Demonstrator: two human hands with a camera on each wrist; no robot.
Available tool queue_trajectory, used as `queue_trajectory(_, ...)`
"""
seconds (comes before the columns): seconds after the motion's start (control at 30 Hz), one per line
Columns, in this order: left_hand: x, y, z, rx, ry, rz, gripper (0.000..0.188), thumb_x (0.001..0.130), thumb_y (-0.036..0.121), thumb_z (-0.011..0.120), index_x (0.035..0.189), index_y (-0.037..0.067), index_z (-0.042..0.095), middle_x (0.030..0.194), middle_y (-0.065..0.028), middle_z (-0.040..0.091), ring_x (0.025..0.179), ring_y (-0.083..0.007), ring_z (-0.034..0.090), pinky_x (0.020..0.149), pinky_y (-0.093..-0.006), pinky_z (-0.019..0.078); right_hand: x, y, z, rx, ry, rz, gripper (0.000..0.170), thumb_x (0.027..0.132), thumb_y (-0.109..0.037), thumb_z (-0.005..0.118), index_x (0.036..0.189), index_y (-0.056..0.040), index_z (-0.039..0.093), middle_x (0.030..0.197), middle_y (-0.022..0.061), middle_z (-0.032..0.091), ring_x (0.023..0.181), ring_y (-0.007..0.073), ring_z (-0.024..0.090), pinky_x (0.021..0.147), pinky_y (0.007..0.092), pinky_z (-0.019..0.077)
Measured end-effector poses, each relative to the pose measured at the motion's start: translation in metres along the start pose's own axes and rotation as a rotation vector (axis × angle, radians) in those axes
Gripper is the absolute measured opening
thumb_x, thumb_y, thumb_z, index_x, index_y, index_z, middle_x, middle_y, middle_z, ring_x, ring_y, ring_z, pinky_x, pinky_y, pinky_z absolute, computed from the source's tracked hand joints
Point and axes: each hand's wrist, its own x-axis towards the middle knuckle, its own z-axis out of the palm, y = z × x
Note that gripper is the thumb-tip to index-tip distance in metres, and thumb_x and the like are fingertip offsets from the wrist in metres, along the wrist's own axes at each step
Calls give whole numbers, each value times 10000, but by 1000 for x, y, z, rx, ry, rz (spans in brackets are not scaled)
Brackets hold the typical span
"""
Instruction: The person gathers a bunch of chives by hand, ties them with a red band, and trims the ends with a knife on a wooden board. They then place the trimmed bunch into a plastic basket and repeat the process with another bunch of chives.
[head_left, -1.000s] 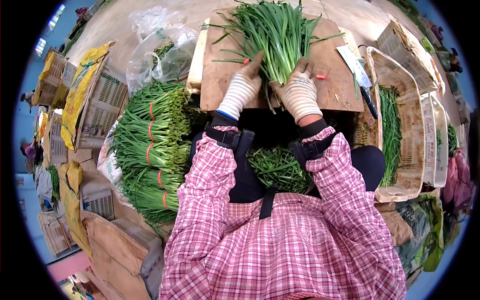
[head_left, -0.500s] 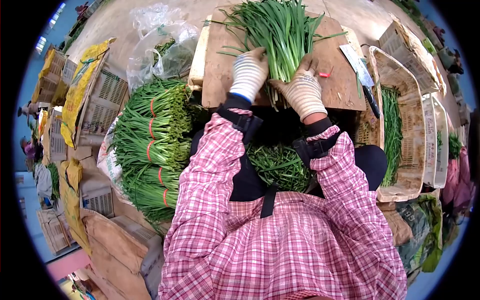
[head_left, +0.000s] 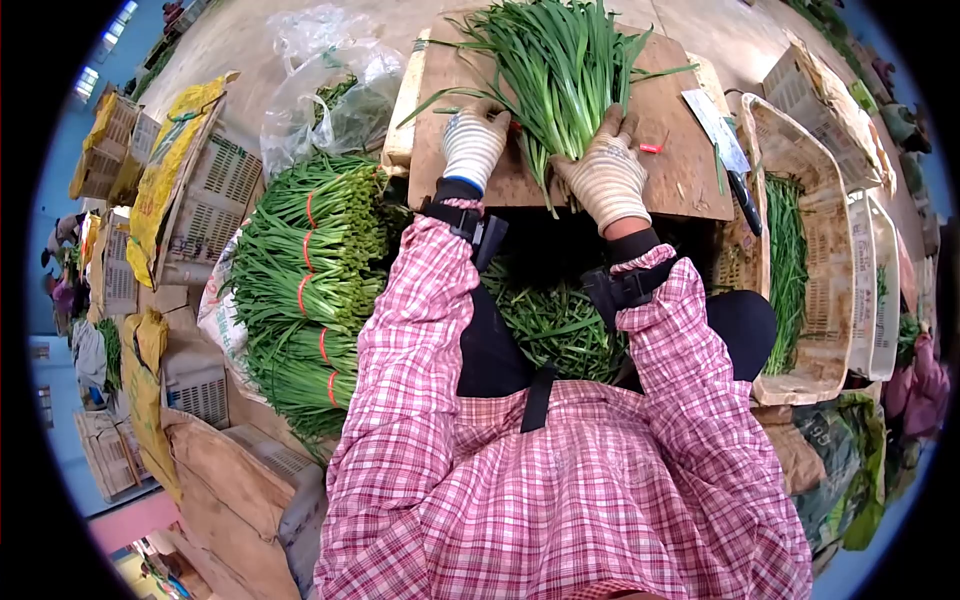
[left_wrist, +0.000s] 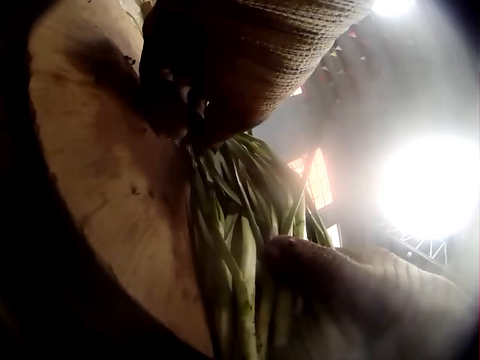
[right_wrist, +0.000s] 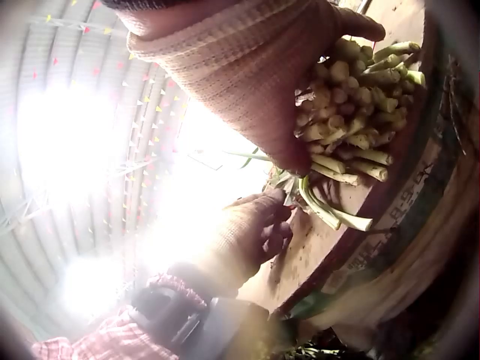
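Your right hand (head_left: 608, 180) grips the stem end of the bunch of chives (head_left: 568, 85), whose leaves spread beyond your fingers across the wooden board (head_left: 685, 180). Just left of the stems, your left hand (head_left: 474, 147) has bent fingers; whether they pinch anything, I cannot tell. Right of your right hand lie a small red strip (head_left: 651, 149) and, farther out, a knife (head_left: 731, 160).

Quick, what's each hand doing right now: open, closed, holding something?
Left hand: curled beside the green bunch; can't tell whether it grips anything.
Right hand: holding the green bunch.
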Motion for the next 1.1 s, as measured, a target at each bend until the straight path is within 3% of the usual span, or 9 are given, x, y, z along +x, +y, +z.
queue_trajectory(0.1, -16, -1, -10, -269, -125, -7, 173, 809, 141, 680, 916, 5, 681, 830, -91, 703, 754, -164, 648, 694, -297, 509, 0, 0, -3, 31, -18, 4, 1066, 697, -449, 740, 1439, 26, 140, 1449, 312, 236, 1259, 441, 408, 973, 451, 432)
queue_trajectory(0.23, -15, 12, -18, -352, -243, 207, 177, 812, 114, 706, 956, 14, 683, 826, -57, 693, 731, -109, 618, 682, -254, 506, -1, 0, -8, 33, -23, 7, 1046, 702, -429, 739, 1436, 28, 150, 1438, 322, 249, 1249, 443, 420, 974, 452, 431)
queue_trajectory(0.3, -12, 24, -15, -449, -338, 248, 192, 808, 119, 719, 969, 19, 684, 834, -45, 690, 731, -103, 614, 686, -248, 506, 2, 0, -6, 54, -36, 17, 1068, 688, -420, 755, 1454, -7, 136, 1495, 267, 179, 1239, 409, 444, 949, 544, 416)
queue_trajectory(0.43, -8, 39, 6, -576, -321, 133, 167, 827, 93, 702, 975, 18, 678, 826, -6, 674, 730, -84, 603, 652, -232, 503, 4, 0, -7, 23, -56, 2, 1047, 696, -394, 751, 1448, 5, 141, 1477, 282, 204, 1215, 416, 464, 924, 494, 459)
queue_trajectory(0.53, -14, 49, 3, -961, -400, -58, 179, 829, 81, 699, 988, 9, 661, 816, -11, 667, 753, -75, 587, 689, -227, 500, 4, 5, -11, 53, -62, -29, 1006, 708, -346, 744, 1433, 28, 156, 1445, 306, 239, 1190, 434, 484, 905, 439, 490)
queue_trajectory(0.67, -18, 29, 5, -725, -312, 185, 174, 824, 64, 688, 985, 15, 643, 885, -39, 659, 849, -102, 583, 768, -247, 497, 4, 4, -11, 71, -58, -36, 1030, 697, -362, 759, 1432, 29, 153, 1449, 307, 230, 1200, 435, 476, 906, 446, 491)
queue_trajectory(0.9, -24, 16, -18, -300, -291, 93, 191, 783, 102, 727, 948, 28, 667, 848, -29, 663, 787, -105, 578, 776, -271, 487, 2, 2, -12, 45, -39, -19, 1056, 683, -388, 768, 1443, 13, 155, 1464, 294, 217, 1213, 420, 469, 880, 458, 502)
queue_trajectory(1.03, -22, 0, -17, -432, -255, 287, 139, 786, 83, 733, 902, 20, 689, 828, -39, 682, 779, -93, 596, 738, -256, 498, 2, 2, -11, 29, -32, -32, 1065, 692, -446, 747, 1453, 5, 153, 1480, 281, 196, 1226, 403, 464, 904, 471, 481)
queue_trajectory(1.1, -22, 6, -13, -561, -329, 182, 134, 776, 22, 717, 902, -10, 685, 844, -48, 680, 788, -113, 622, 729, -259, 511, -1, -3, -15, -56, -39, -15, 1071, 697, -459, 747, 1460, -6, 148, 1491, 270, 180, 1250, 406, 436, 951, 506, 433)
